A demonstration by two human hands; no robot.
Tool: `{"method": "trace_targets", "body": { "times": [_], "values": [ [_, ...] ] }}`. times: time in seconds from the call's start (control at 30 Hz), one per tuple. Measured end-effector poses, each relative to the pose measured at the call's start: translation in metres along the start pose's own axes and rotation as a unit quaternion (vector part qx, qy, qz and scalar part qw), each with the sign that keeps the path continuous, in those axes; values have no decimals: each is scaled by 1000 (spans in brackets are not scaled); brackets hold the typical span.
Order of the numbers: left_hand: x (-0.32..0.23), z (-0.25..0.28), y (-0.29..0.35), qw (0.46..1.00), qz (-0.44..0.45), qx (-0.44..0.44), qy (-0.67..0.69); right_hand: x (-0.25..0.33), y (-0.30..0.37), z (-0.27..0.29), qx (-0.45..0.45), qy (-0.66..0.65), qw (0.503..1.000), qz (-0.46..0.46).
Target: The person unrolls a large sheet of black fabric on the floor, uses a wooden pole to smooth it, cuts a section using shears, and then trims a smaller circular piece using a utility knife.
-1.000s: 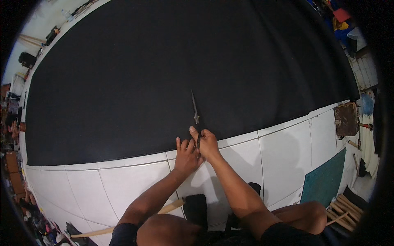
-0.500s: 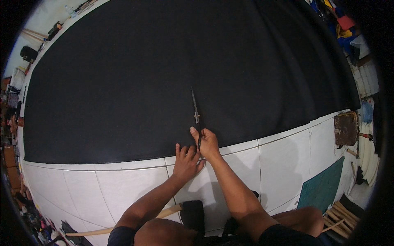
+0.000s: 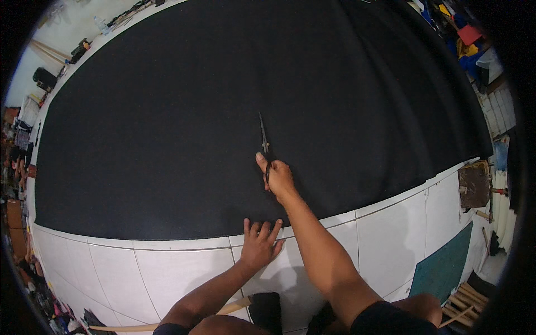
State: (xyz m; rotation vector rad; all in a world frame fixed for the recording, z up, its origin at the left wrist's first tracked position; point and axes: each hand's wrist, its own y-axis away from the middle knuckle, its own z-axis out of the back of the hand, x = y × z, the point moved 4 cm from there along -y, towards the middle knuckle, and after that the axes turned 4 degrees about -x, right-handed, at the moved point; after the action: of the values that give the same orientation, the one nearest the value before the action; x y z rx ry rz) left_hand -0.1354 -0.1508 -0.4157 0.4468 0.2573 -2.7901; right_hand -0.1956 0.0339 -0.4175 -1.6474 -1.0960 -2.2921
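Observation:
A wide sheet of black fabric [image 3: 156, 139] is spread over the white tiled floor. My right hand [image 3: 279, 176] is closed around the handles of a pair of scissors [image 3: 262, 131], over the fabric a little in from its near edge. The blades point away from me and look closed together. My left hand [image 3: 260, 245] lies open on the near edge, its fingertips on the cloth and its palm over the tiles. Part of the scissor handles is hidden by my right fingers.
White tiles [image 3: 184, 268] run along the near side. To the right are a green mat [image 3: 443, 261], a brown box-like piece [image 3: 473, 184] and several wooden sticks [image 3: 464, 301]. A pale wooden pole [image 3: 125, 328] lies at the lower left. Clutter lines both sides.
My right hand has moved forward over the fabric with the scissors, away from my left hand. My left hand's fingers are spread at the edge. The view has shifted slightly.

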Motion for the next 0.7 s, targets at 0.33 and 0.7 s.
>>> {"method": "trace_targets", "body": {
  "times": [0.33,0.7],
  "values": [
    [4,-5,3,1000,2,2,10,14,-20,-6,-10,44,999,17],
    [4,-12,2,1000,-2,-17,24,68,-115,-25,10,36,999,15]
  ]
}}
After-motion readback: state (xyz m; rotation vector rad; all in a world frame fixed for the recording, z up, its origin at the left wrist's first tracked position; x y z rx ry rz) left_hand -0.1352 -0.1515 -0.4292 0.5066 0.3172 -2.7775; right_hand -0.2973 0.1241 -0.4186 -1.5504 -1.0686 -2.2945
